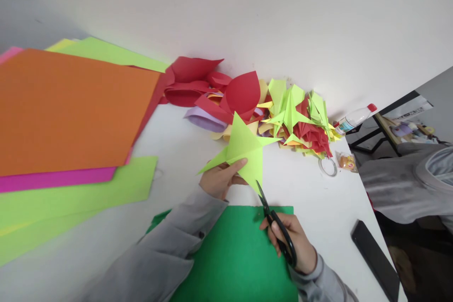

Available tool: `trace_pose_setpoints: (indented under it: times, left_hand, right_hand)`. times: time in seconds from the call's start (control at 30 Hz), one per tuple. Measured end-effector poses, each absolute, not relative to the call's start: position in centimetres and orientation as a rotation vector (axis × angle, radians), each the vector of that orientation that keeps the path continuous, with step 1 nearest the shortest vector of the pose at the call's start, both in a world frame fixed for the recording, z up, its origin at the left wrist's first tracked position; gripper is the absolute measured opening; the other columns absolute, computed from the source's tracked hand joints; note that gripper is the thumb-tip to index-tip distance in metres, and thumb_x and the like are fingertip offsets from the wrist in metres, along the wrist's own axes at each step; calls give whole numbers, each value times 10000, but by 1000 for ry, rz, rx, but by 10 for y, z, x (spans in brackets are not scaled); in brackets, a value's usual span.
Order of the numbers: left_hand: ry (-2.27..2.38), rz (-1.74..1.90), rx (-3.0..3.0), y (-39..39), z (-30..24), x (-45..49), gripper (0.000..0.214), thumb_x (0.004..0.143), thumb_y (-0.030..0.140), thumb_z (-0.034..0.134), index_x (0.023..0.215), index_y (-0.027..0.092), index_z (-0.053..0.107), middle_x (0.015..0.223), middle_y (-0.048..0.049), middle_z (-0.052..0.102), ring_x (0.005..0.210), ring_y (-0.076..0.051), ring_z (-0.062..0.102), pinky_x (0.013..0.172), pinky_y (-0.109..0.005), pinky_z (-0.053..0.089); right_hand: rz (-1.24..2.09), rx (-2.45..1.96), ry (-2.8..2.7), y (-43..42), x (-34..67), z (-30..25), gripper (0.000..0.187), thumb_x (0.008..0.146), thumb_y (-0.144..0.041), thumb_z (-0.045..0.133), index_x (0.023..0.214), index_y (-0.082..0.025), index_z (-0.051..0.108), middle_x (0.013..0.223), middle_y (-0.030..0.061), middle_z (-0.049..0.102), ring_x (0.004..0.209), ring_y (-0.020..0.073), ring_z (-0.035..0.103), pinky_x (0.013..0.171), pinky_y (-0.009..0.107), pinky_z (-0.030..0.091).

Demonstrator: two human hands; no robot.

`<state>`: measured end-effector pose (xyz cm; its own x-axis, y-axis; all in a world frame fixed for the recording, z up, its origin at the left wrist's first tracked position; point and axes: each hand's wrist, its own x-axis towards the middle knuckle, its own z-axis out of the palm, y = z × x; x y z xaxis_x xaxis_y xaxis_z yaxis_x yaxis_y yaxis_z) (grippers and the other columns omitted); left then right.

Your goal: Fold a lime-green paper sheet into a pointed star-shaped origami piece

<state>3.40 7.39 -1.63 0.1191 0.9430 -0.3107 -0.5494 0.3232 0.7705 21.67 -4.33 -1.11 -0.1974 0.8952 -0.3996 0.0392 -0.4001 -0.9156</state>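
A light green paper star point(244, 148) is pinched in my left hand point(222, 177), thumb lying on top of the paper. Black-handled scissors point(279, 231) are gripped by my right hand point(292, 240). Their blades meet the star's lower point, close to its tip; whether they cut into it I cannot tell. Beneath both hands lies a green sheet point(240, 255) on the white table point(318, 207). My left palm and some fingers are hidden under the star.
Large coloured sheets, orange point(71, 113) on top, lie at left. Curled red paper point(242, 96) and a pile of folded paper shapes point(292, 113) sit along the wall. At right are a bottle point(354, 119), tape roll point(328, 166), wrapped snack point(347, 161), black object point(375, 259) and a person point(406, 179).
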Motion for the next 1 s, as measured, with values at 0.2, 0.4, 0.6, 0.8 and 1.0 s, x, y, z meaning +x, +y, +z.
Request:
trace_pose_setpoints:
  times: [0.2,0.4,0.6,0.8,1.0]
  left_hand:
    - [892,1174,535,75,-17,34,369,551,267,814,872,129,694,715,-28,743,511,-164,659,412,-218,556]
    - [905,1171,539,75,-16,34,357,544,265,813,854,134,695,742,-48,748,588,-214,697,418,-232,557]
    - [907,1174,539,75,-14,34,383,529,270,819,857,117,693,711,-47,742,563,-206,689,416,-231,559]
    - [908,1179,550,75,-17,34,431,543,292,820,917,115,699,764,-62,750,612,-228,704,423,-244,567]
    - [910,1189,548,74,-16,34,435,549,292,820,927,115,701,772,-62,751,545,-190,678,408,-228,549]
  right_hand:
    - [1676,-1457,-1101,-42,216,-8,567,690,-676,661,792,-118,659,443,-58,439,330,45,354,311,161,275]
    - [1677,-1463,-1091,-41,214,-6,580,681,-691,656,766,-118,654,425,-63,423,322,38,336,308,153,270]
    - [1673,-1466,-1098,-42,214,-8,578,687,-687,652,770,-115,659,424,-62,417,321,42,341,307,156,273]
    - [1666,-1506,-1090,-43,214,-9,598,672,-700,653,768,-110,659,434,-55,428,326,43,349,310,158,287]
    - [1679,-1536,-1070,-43,214,-7,608,664,-713,649,775,-115,653,434,-58,428,320,41,342,309,159,282]
